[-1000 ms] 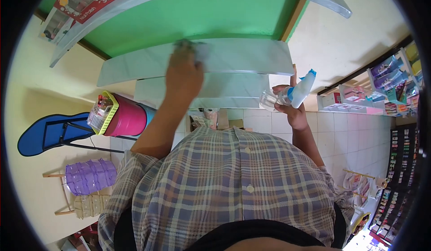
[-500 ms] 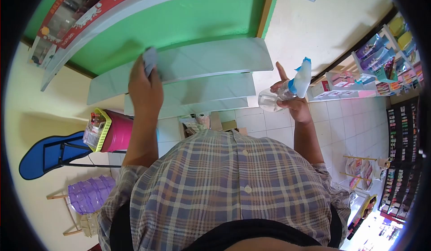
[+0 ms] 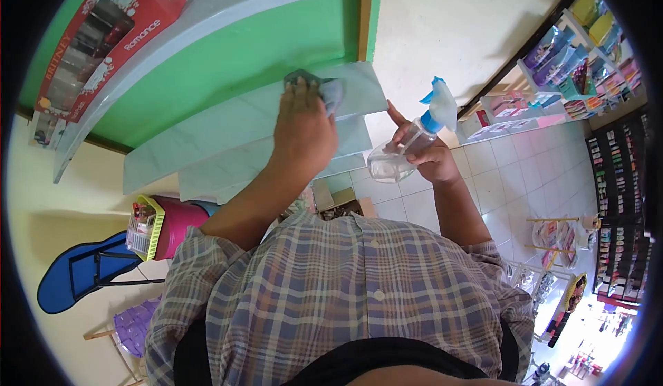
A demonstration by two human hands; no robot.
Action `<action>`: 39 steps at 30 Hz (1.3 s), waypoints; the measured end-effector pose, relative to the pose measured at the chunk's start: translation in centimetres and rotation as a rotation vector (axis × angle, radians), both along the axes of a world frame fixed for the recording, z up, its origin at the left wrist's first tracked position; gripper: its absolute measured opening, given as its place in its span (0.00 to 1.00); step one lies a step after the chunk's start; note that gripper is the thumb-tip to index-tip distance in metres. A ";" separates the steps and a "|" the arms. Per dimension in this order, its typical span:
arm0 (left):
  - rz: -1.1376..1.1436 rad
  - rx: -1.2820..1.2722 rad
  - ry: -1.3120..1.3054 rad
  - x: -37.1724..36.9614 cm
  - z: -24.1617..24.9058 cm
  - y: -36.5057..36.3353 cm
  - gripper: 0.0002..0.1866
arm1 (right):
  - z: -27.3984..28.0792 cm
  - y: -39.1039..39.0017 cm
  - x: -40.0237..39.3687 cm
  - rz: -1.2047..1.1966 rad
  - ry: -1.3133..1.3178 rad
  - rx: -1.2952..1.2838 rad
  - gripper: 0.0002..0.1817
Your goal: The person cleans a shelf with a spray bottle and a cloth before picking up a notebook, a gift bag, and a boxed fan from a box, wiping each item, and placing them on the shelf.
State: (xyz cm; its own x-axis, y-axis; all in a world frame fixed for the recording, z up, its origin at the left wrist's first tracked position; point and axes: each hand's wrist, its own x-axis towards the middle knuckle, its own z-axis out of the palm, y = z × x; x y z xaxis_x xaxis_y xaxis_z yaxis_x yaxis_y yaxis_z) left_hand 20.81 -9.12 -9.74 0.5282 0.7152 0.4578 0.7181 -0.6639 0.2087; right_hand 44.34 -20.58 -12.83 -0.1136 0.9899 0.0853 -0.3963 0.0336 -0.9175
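My left hand [image 3: 304, 123] presses a grey cloth [image 3: 333, 94] onto the upper marble-patterned shelf [image 3: 228, 120], toward its right part. The fingers lie over the cloth, and some of it sticks out at the right. In my right hand [image 3: 435, 161] is a clear spray bottle [image 3: 400, 154] with a blue collar and a white-and-blue spray head. It tilts to the upper right, off the shelf's right end, and a little clear liquid shows inside. My right thumb and fingers grip the bottle's body, while one finger points up along the shelf's end.
Above, a higher shelf [image 3: 228, 2] carries a red nail polish box [image 3: 103, 40]. More shelves [image 3: 276, 154] sit lower. At the left are a pink bin [image 3: 176, 227] with a yellow basket and a blue folded chair [image 3: 83, 268]. Stocked shelves [image 3: 552, 89] stand right. Cartons [image 3: 338, 199] lie below.
My left hand has slid the cloth to the right along the shelf. My right hand still holds the spray bottle, now slightly farther left in view. The camera view has shifted a little.
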 end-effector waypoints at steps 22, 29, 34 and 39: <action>-0.631 -0.868 -0.477 -2.4 1.9 -3.5 0.19 | 2.8 -4.6 2.8 -0.107 -0.201 0.077 0.28; -0.404 -1.063 -0.567 -3.8 3.2 -4.9 0.27 | 5.6 -2.1 -6.5 0.066 -0.589 0.106 0.27; -0.496 -0.919 -0.835 -3.8 3.9 -2.5 0.33 | 7.3 0.0 -10.8 0.146 -1.038 0.185 0.37; -0.441 -1.127 -0.799 -3.4 5.7 -1.3 0.27 | 5.5 0.9 -11.8 0.117 -0.829 0.197 0.30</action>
State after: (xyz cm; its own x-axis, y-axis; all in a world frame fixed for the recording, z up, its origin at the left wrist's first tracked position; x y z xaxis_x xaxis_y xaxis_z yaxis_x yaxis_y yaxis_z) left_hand 17.39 -10.37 -4.07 0.6746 0.7369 0.0448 -0.0532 -0.0120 0.9985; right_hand 32.54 -19.64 -7.34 -0.3152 0.9439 0.0986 0.3883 0.2230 -0.8941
